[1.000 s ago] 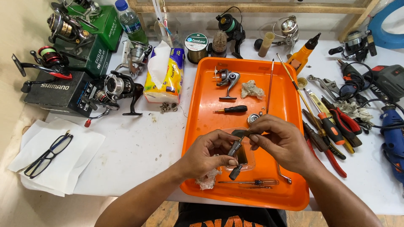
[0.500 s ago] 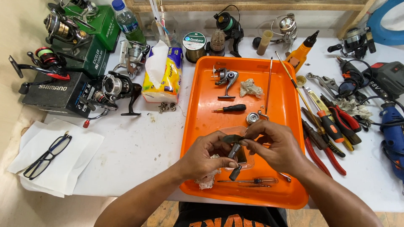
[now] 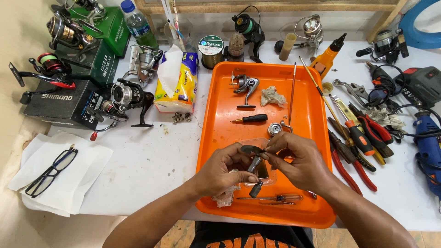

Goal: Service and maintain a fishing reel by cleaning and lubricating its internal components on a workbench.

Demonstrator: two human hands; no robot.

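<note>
Over the near half of an orange tray [image 3: 220, 115], both my hands hold a small dark metal reel handle part [image 3: 254, 161]. My left hand [image 3: 219, 172] grips it from the left with thumb and fingers. My right hand [image 3: 301, 160] pinches its upper end with the fingertips. Under the hands lie a crumpled tissue [image 3: 226, 197] and a thin screwdriver with a clear orange handle [image 3: 275, 198]. Farther up the tray are a black-handled screwdriver [image 3: 250, 119], a small round silver part [image 3: 274, 129], a silver reel body [image 3: 245, 87] and a grey rag [image 3: 273, 96].
Several fishing reels [image 3: 126, 98] and boxes crowd the left and back. A tissue pack [image 3: 177, 82] stands beside the tray. Glasses [image 3: 50, 171] rest on white paper at front left. Pliers and screwdrivers [image 3: 358, 142] and a blue drill [image 3: 427, 147] lie to the right.
Both hands have stayed over the tray's near half, shifting their fingers a little on the handle part. Nothing else has moved.
</note>
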